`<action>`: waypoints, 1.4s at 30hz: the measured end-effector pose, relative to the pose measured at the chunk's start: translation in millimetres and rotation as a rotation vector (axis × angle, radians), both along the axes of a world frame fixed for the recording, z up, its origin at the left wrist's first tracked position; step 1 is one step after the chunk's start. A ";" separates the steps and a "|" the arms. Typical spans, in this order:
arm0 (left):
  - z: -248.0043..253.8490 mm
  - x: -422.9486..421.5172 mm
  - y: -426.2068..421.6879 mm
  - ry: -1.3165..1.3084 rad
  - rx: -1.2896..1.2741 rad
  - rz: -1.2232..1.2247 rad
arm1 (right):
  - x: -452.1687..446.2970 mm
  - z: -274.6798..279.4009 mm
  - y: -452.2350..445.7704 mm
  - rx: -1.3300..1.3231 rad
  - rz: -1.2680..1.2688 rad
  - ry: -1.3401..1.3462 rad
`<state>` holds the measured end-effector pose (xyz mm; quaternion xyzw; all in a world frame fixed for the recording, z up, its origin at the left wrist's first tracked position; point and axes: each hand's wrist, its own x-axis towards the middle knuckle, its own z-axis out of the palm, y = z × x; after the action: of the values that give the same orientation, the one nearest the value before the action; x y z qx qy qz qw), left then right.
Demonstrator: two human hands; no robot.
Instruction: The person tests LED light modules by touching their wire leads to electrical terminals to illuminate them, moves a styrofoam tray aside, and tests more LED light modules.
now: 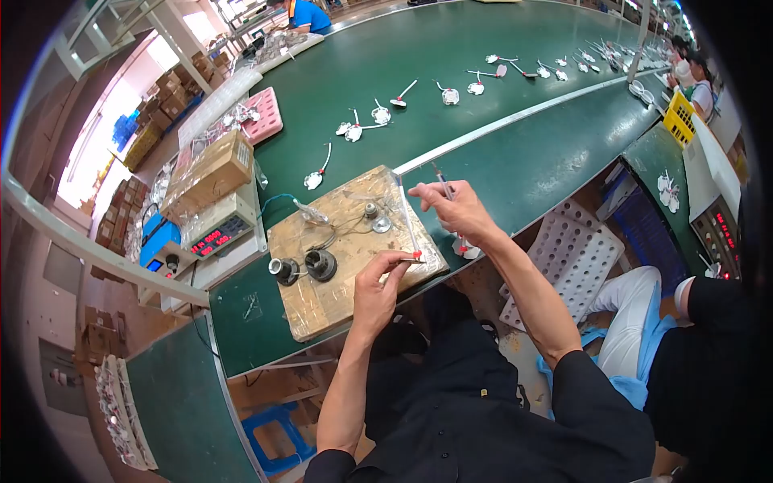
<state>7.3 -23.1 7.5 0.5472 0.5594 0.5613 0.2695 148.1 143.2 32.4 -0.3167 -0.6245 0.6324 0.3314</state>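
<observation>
Above the front edge of a cardboard-covered board (334,302), my left hand (377,291) pinches a small part with a red piece (417,255). A white wire runs up from this part toward my right hand. My right hand (460,211) is closed around a thin pen-like tool (442,181), its tip pointing up and away. Below my right hand, a white part with a red piece (465,248) is near the board's right corner. On the board are a black round fixture (320,264), a metal-topped socket (283,270) and a small metal fixture (371,211).
White wired parts (449,96) lie along the green conveyor (419,48). At left are a cardboard box (211,177), a meter with red digits (217,236) and a pink tray (264,117). White perforated trays (564,258) and a co-worker's legs (632,314) are at right.
</observation>
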 end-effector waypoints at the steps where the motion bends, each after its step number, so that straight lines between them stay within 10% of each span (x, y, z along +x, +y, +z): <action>1: -0.5 0.8 -3.6 0.001 0.000 -0.021 | -4.1 4.1 -5.9 0.037 0.017 0.009; 8: -8.4 8.6 -23.5 -0.010 -0.238 0.076 | -24.2 1.1 -21.1 0.383 -0.004 -0.052; 15: -16.9 36.7 -36.1 -0.914 -0.308 0.039 | -33.9 -8.0 -28.2 0.529 -0.126 -0.206; 23: 3.2 1.4 -21.7 -0.062 -0.097 0.377 | -29.0 -5.4 -32.0 0.323 0.133 -0.179; 42: -24.3 -8.2 20.7 -0.744 0.084 0.290 | -36.4 -6.3 -51.9 0.312 0.143 -0.212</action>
<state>-0.9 -2.3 -16.7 0.2326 0.4715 0.7757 0.3492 111.7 91.4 26.1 -0.2809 -0.7672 0.5131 0.2631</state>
